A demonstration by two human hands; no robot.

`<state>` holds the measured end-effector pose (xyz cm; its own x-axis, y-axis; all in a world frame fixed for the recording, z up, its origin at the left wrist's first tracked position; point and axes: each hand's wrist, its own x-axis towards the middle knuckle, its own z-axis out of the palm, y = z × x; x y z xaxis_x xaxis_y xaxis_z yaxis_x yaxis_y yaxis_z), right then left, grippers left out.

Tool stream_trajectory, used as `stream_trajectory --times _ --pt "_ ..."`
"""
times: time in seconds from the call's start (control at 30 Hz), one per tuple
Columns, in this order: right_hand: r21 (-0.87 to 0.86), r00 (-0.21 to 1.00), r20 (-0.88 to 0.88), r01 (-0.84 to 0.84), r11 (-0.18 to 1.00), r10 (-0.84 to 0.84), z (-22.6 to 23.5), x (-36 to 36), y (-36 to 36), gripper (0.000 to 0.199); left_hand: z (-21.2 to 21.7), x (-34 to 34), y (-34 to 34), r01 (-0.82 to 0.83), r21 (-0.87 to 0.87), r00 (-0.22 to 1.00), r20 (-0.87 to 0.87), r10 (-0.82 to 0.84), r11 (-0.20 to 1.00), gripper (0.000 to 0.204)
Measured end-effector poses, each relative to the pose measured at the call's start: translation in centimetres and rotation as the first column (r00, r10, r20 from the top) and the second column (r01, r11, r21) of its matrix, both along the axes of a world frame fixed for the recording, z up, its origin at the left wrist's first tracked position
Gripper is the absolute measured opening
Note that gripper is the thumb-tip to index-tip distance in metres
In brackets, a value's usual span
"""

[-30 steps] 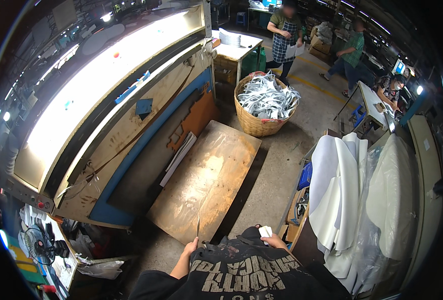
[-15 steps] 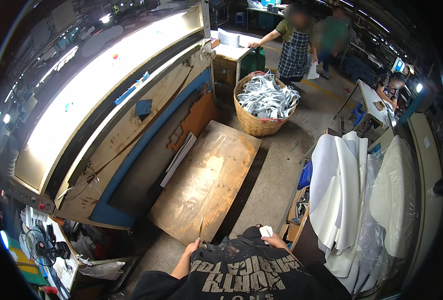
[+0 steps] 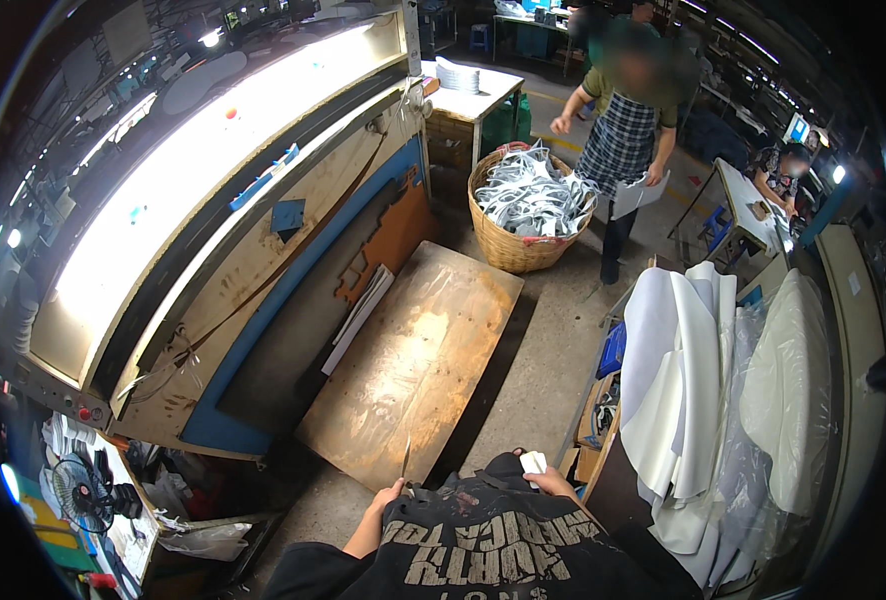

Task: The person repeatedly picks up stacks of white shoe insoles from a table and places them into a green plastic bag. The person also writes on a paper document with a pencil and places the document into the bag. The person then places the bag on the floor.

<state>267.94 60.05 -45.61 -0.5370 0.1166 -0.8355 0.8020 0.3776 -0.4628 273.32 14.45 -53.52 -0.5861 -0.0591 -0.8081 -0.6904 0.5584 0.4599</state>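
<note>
A long, brightly lit machine bed (image 3: 193,190) ran along the left of a workshop, its scuffed plywood side panel (image 3: 263,290) edged in blue. A small black fan (image 3: 83,490) sat low at the far left. On the grey concrete floor (image 3: 543,350) lay a worn, glossy wooden board (image 3: 413,360), rectangular and tilted. Beyond it stood a round woven basket (image 3: 518,245) heaped with pale grey cut pieces (image 3: 528,195), and a person in a checked apron (image 3: 623,140) stood just beside it.

The left hand (image 3: 391,496) was curled around a thin metal blade-like tool (image 3: 406,458), pointing up over the board's near edge. The right hand (image 3: 546,480), near the chest, pinched a small white piece (image 3: 533,461). At the right, smooth white sheets (image 3: 683,370) hung in folds, some under clear plastic.
</note>
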Motion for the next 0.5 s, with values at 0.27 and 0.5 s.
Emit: stream_trajectory --times 0.27,0.5 --pt "-0.027 0.999 -0.044 -0.009 1.0 0.008 -3.6 0.6 0.7 0.06 -1.4 0.0 -0.4 -0.099 -0.037 0.982 0.159 0.104 0.994 0.076" --pt "-0.005 0.999 -0.035 -0.019 1.0 0.019 -6.0 0.8 1.4 0.061 -2.2 0.0 -1.1 0.24 -0.021 0.967 0.089 -0.237 0.971 0.061"
